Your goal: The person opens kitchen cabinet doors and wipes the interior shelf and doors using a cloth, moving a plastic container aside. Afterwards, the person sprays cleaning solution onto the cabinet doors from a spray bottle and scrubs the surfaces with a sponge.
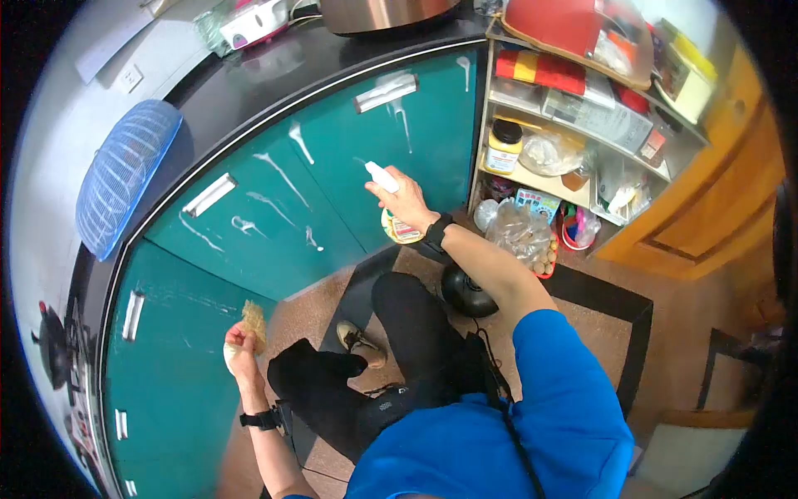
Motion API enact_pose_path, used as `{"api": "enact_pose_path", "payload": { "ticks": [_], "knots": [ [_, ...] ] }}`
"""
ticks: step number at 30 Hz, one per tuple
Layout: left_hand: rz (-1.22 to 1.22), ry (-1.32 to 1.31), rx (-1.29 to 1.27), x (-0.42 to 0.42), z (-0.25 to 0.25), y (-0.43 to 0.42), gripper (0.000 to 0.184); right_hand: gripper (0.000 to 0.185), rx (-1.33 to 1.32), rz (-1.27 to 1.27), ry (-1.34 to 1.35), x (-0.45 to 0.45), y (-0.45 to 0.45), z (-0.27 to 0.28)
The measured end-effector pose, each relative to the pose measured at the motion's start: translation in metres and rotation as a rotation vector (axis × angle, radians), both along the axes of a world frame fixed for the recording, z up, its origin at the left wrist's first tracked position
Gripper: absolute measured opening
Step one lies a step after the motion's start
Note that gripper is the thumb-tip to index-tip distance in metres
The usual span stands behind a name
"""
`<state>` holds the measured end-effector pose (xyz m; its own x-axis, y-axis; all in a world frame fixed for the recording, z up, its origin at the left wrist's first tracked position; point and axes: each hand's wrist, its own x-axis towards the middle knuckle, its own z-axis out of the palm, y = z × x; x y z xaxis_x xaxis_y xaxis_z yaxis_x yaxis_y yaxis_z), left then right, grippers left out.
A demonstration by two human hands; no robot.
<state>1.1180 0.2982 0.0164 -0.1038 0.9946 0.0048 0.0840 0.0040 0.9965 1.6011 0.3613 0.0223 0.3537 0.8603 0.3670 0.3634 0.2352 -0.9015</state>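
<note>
My right hand [404, 202] is closed around a spray bottle [401, 229] with a white head and a labelled body, held in front of the green cabinet doors [332, 208]. White streaks of cleaner [299, 143] run down the doors, some of them below the metal handle [386, 93]. Low on the left, my left hand [240, 348] grips a yellowish-brown scrubbing pad [254, 323] beside the lower edge of another green door. Its exact material cannot be made out.
A black countertop [249, 87] curves above the doors, bearing a blue mesh food cover [129, 175]. On the right stands an open shelf with a yellow-labelled jar [504, 146] and plastic bags [522, 233]. A round black object [467, 291] sits on the floor near my leg.
</note>
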Motion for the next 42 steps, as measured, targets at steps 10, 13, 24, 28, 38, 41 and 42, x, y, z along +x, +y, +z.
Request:
{"api": "enact_pose_path", "payload": {
  "ticks": [10, 13, 24, 28, 38, 41, 42],
  "knots": [
    [-0.072, 0.047, -0.034, 0.045, -0.007, 0.028, 0.030, 0.036, 0.331, -0.450, 0.562, 0.145, 0.009, -0.039],
    [-0.093, 0.083, -0.076, 0.053, -0.011, 0.027, 0.030, 0.041, 0.287, -0.457, 0.428, 0.150, -0.009, -0.062],
    [-0.113, 0.099, -0.121, 0.081, -0.024, 0.035, 0.027, 0.048, -0.161, -0.069, 0.050, 0.038, -0.011, -0.127],
    [-0.142, 0.145, -0.135, 0.081, -0.022, 0.035, 0.030, 0.049, -0.089, -0.056, -0.088, 0.023, -0.007, -0.141],
    [-0.175, 0.147, -0.192, 0.097, -0.053, 0.048, 0.031, 0.044, -0.153, -0.492, 0.385, 0.121, -0.028, -0.210],
    [-0.134, 0.108, -0.230, 0.114, -0.055, 0.052, 0.025, 0.042, -0.133, -0.471, 0.305, 0.124, -0.032, -0.206],
    [-0.169, 0.126, -0.239, 0.112, -0.061, 0.057, 0.027, 0.041, -0.136, -0.425, 0.280, 0.119, -0.029, -0.206]
  ]
}}
